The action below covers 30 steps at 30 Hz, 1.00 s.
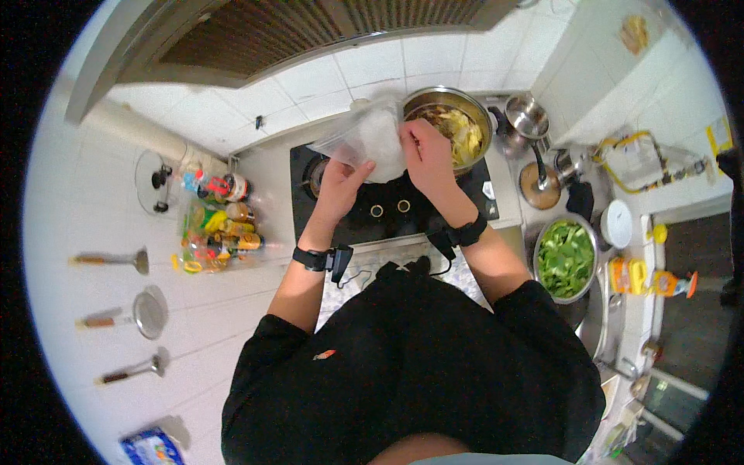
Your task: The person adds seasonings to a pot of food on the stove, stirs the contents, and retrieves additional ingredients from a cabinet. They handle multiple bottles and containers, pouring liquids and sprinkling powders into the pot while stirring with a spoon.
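A clear plastic bag (379, 136) of something white is between my two hands, above the black glass cooktop (349, 228). My left hand (343, 186) grips the bag from below at its left side, thumb on the plastic. With fingers bent in, my right hand (429, 150) pinches the bag's right edge. Just behind my right hand stands a large steel pot (489, 131) on the right side of the cooktop, with yellowish leafy pieces (465, 139) in dark liquid. The bag covers part of the cooktop and of the pot's left side.
Sauce bottles (232, 241) crowd the counter at left. To the right are a small steel saucepan (526, 116), a glass lid (539, 186) and a bowl of chopped green leaves (565, 258) near the sink. A range hood (325, 35) hangs above. Utensils, among them a strainer (149, 315), hang on the left wall.
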Each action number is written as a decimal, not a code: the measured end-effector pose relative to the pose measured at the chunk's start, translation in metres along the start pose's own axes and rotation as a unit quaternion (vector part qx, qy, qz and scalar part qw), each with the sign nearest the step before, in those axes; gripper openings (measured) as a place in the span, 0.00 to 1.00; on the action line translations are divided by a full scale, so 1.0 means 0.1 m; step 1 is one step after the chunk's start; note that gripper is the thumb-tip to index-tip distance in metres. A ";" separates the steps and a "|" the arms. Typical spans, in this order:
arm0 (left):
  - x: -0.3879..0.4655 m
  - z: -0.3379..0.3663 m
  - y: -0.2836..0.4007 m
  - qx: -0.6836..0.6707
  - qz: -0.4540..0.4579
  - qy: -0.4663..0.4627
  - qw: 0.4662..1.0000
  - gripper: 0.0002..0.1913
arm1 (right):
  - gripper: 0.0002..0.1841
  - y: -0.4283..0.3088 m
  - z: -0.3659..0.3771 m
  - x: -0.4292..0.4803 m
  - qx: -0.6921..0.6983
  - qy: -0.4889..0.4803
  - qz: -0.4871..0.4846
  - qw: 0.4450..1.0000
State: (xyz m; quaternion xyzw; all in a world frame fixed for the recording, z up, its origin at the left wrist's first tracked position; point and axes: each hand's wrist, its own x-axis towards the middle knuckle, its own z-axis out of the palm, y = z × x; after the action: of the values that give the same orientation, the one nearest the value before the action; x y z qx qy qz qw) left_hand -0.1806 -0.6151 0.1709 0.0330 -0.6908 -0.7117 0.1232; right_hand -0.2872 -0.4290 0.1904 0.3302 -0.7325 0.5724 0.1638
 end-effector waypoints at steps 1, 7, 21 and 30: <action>-0.08 -0.07 0.04 0.003 -0.003 0.005 1.000 0.25 | 0.04 -0.10 0.03 -0.01 -0.005 -0.011 0.002 1.000; -0.85 -0.72 0.43 -0.007 0.043 0.069 0.997 0.23 | 0.04 -0.85 0.39 -0.18 0.047 -0.107 -0.003 0.993; -3.89 -2.11 0.86 0.022 0.057 0.312 0.948 0.09 | 0.07 -3.21 1.95 -0.80 0.081 -0.571 -0.256 0.776; -5.13 -2.72 1.49 0.386 0.088 0.274 0.876 0.07 | 0.08 -3.90 2.95 -1.42 0.119 -0.612 -0.433 0.651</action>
State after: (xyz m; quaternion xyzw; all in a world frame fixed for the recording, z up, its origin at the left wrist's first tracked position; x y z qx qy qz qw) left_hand 0.3942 -0.7693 0.2436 0.2109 -0.8494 -0.3369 0.3472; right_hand 0.1187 -0.7158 0.3011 0.9018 -0.3659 0.1869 -0.1337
